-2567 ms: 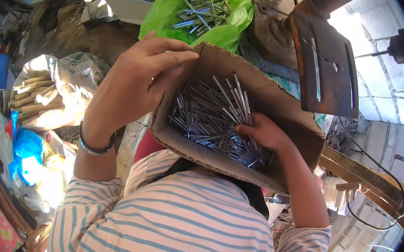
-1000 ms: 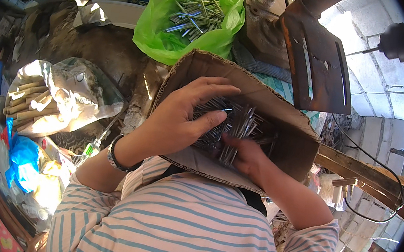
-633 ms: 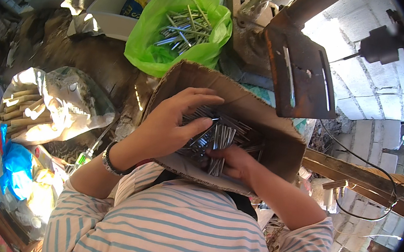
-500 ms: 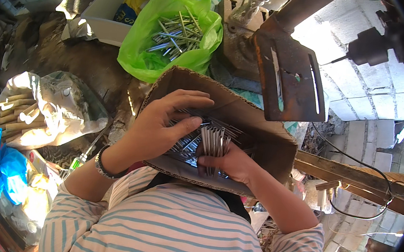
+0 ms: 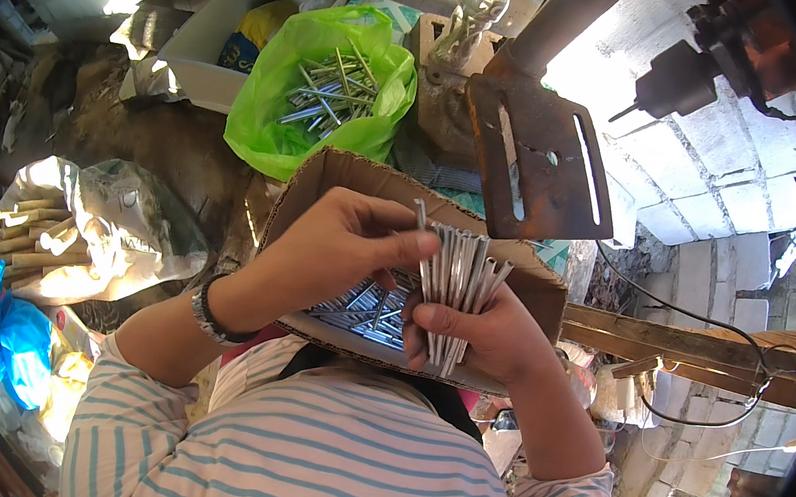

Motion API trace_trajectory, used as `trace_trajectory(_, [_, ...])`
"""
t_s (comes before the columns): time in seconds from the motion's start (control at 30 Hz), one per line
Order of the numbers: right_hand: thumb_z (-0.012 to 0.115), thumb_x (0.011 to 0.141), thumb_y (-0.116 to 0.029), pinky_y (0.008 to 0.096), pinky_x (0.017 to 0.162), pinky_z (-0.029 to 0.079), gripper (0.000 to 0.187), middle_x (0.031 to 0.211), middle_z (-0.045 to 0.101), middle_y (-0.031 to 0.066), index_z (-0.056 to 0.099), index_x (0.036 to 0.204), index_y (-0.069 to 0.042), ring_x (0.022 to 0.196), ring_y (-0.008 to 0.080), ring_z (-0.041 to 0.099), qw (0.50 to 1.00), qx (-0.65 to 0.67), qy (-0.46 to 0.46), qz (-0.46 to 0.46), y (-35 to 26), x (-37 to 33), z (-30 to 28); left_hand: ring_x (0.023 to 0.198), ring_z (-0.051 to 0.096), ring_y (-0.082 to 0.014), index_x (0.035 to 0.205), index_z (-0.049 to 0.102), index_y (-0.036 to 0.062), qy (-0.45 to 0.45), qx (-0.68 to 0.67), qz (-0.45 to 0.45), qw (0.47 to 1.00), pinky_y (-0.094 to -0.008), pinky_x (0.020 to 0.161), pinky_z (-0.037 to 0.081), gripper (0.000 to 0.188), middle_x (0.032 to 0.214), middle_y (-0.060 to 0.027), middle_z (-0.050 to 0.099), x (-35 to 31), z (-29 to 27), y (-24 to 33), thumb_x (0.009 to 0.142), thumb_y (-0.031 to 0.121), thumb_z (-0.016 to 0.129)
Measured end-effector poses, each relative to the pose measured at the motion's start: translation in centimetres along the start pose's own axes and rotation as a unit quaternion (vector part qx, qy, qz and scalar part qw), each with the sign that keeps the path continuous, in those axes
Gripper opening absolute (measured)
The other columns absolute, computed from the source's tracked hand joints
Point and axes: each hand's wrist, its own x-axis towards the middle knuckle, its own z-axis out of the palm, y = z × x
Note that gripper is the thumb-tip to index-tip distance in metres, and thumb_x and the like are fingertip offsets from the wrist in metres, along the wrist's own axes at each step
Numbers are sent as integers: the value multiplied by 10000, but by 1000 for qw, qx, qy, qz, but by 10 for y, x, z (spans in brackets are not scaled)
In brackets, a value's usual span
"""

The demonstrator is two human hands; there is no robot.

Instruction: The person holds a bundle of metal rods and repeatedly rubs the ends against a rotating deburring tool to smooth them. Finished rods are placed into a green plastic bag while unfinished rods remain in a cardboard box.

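Note:
My right hand is wrapped round a bundle of thin silvery metal tubes, held upright above the cardboard box. My left hand is at the bundle's left side, thumb and fingers pinched on a single metal tube that sticks up higher than the others. Its lower end runs down beside the bundle. Many loose tubes lie in the box, partly hidden under my hands. The box is in front of my body.
Beyond the box stands a green plastic bag of similar tubes. A rusty slotted metal plate juts over the box's far right, below a drill chuck. A clear bottle stands behind. Left lies a sack with brownish sticks.
My right hand has raised the bundle of tubes out of the box, nearer to me. My left hand has moved right and now pinches a tube beside it. The whole view has shifted slightly.

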Motion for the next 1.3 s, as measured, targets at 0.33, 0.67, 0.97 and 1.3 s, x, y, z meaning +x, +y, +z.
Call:
trace_trajectory(0.33, [556,891,-150,305,408,408,193,531,447,8,531,1002,5,408,123,443,948,193,17,-253,-16,-26,-32,796,629,-139,1039,584,-13,133,-237,193,943,-277,656,562,218,931,-88,637,32,-8,46,916,167,584])
trace_trajectory(0.67, [587,904,-149,309,572,443,316,742,533,47,520,1168,10,555,127,477,864,316,234,-315,-76,2,-62,790,617,-156,991,559,-14,142,-319,206,914,-314,767,566,165,880,-84,600,122,43,52,921,135,570])
trace_trajectory(0.97, [582,897,-94,311,539,440,209,800,572,82,559,1064,28,566,127,472,871,224,266,-348,-87,25,-61,740,614,-144,990,558,-28,169,-365,239,884,-289,718,581,175,863,-70,590,131,50,54,911,127,585])
trace_trajectory(1.3, [617,844,-32,313,506,453,137,763,586,106,576,954,39,558,163,510,840,276,250,-395,-85,33,-54,802,628,-142,1068,577,1,85,-322,268,904,-276,728,537,231,914,-64,629,131,68,46,861,75,649])
